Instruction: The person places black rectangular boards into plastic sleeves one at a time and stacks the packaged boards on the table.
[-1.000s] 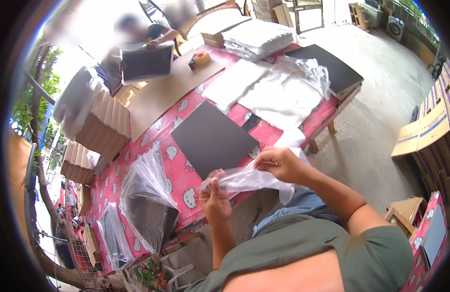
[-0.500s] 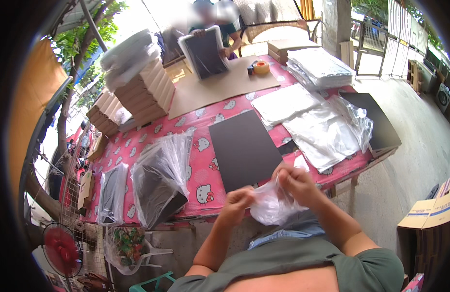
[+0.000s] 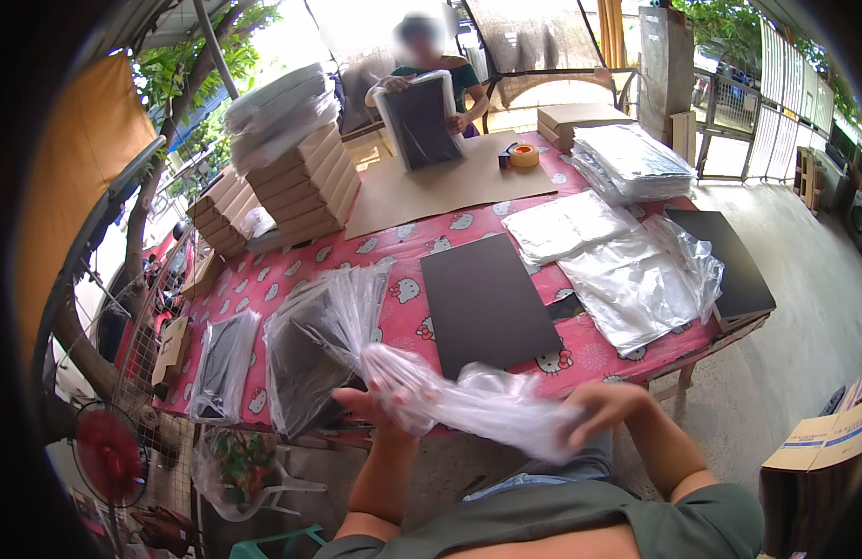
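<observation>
A clear plastic bag stretches between my two hands in front of the table's near edge. My left hand grips its left end and my right hand grips its right end. Just beyond the bag a flat black board lies on the pink patterned tablecloth. To its left sits a stack of black boards in clear bags.
More clear bags and a black board stack lie at the right. Across the table a person holds a bagged black board over brown cardboard with a tape roll. Flat cartons are stacked at the left; a red fan stands below.
My view has swung left and the table now sits more centred. My hands have moved apart, pulling the crumpled bag out into a longer shape.
</observation>
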Tool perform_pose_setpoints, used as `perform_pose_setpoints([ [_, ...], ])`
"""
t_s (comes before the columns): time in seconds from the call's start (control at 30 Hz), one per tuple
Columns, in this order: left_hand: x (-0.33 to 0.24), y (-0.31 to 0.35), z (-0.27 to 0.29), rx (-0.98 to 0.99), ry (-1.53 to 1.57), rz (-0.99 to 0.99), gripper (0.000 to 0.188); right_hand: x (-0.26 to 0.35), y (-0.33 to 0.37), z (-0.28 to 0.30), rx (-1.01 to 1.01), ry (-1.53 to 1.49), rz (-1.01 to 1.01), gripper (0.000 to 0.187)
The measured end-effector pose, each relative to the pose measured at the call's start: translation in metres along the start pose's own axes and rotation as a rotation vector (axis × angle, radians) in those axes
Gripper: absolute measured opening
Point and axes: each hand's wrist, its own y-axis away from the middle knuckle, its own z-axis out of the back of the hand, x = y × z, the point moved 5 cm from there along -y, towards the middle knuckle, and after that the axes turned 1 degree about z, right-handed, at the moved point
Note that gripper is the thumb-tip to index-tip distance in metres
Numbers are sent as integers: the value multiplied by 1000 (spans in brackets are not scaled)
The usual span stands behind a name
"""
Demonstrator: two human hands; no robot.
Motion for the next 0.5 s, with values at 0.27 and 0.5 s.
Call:
perform_pose_setpoints([
  [0.27,33,52,21,3,-1243,1300,42,14,-4,26,-613,-192,318,15],
  [0.5,-37,91,49,-240,-271,-28,66,-69,-28,-10,-51,-266,-153,26],
])
